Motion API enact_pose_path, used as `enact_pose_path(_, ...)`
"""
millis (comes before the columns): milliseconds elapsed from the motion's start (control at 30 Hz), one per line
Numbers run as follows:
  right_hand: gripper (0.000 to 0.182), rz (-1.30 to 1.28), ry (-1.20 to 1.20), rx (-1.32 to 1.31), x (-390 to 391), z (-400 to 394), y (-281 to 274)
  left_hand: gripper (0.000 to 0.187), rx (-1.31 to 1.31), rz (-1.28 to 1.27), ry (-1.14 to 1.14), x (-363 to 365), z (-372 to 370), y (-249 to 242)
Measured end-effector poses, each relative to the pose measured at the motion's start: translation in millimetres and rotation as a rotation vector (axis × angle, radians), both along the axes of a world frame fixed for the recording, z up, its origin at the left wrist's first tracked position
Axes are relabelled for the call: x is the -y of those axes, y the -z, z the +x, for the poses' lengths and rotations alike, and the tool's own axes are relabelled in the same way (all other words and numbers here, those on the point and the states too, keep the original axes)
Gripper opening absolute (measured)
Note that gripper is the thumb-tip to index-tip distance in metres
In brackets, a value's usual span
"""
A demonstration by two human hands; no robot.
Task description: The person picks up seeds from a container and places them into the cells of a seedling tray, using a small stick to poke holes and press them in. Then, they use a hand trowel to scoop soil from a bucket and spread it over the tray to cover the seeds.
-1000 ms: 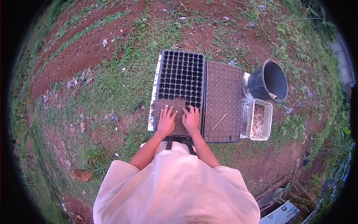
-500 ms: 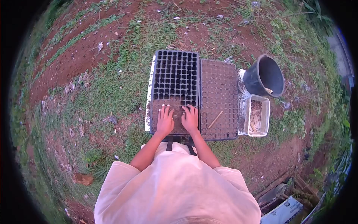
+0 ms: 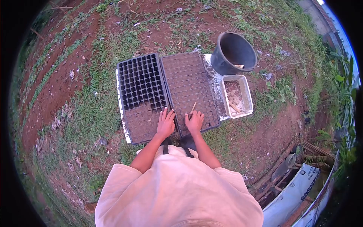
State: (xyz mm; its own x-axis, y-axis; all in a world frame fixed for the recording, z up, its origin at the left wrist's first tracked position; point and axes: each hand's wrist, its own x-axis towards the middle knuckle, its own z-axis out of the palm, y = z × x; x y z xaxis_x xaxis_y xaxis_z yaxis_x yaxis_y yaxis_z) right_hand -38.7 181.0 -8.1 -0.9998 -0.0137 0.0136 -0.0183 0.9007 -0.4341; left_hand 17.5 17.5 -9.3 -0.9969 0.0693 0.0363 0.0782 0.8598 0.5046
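Note:
A black seedling tray (image 3: 141, 81) lies before me, its near part filled level with brown soil and its far cells showing dark and hollow. My left hand (image 3: 165, 124) rests on the soil at this tray's near right edge, fingers stretched out and holding nothing. Beside it is a second seedling tray (image 3: 185, 83), covered with soil. Over the near part of that tray, my right hand (image 3: 194, 122) has thumb and fingers closed on the lower end of a thin wooden stick (image 3: 194, 106), whose upper end points away from me.
A dark bucket (image 3: 232, 55) stands at the far right, with a pale object at its rim. Nearer is a whitish rectangular tub (image 3: 249, 104) containing some soil and a stick. Grass and bare soil surround the trays. A printed banner sheet (image 3: 293, 195) lies at the lower right.
My right hand has moved from the left tray to the stick on the right tray. My left hand has shifted right across the soil. The view has turned, so the trays appear tilted and farther left.

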Motion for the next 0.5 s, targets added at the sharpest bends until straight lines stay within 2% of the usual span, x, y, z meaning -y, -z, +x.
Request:
enact_pose_path(167,0.024,0.063,-0.003,0.025,-12.2,-15.3,-1.0,0.046,0.058,-0.019,-0.002,-15.9,-5.9,-1.6)
enact_pose_path(367,0.025,-0.109,-0.078,-0.032,-23.1,-27.8,23.2,0.046,0.052,-0.038,-0.071,-22.9,-6.5,0.1)
enact_pose_path(500,0.027,-0.138,-0.061,0.027,-17.3,-35.3,10.9,0.045,0.04,-0.029,-0.127,-26.3,-3.7,-0.9)
